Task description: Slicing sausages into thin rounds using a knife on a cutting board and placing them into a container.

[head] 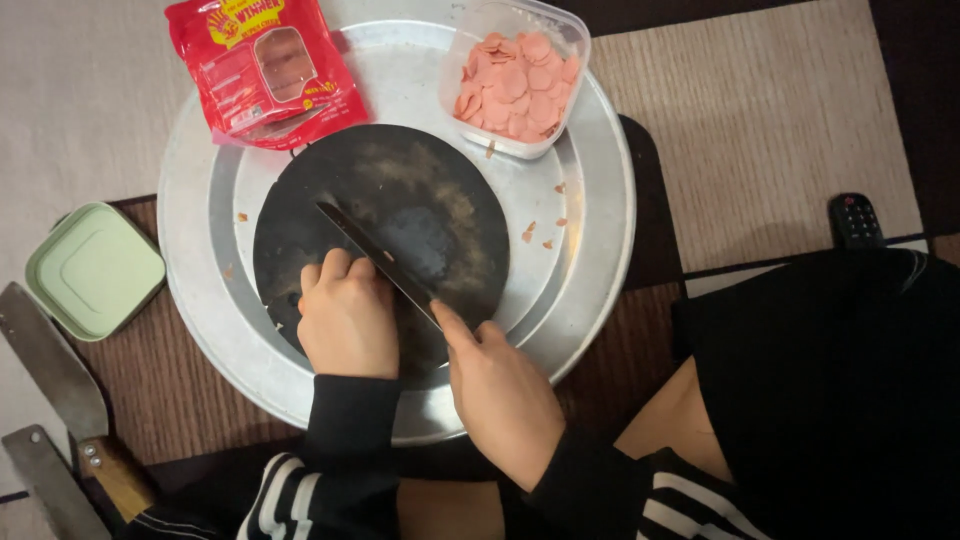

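We see our right hand (503, 393) gripping a knife (380, 262), fingers wrapped around its handle, blade on the round dark board (440, 200), left hand (346, 315) curled shut beside the blade, board inside a metal tray (600, 200), tub (572, 40) of pink slices (517, 85) behind.

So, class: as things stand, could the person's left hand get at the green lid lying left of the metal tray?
Probably yes. The left hand rests on the dark board, and nothing stands between it and the green lid; only the metal tray rim lies between.
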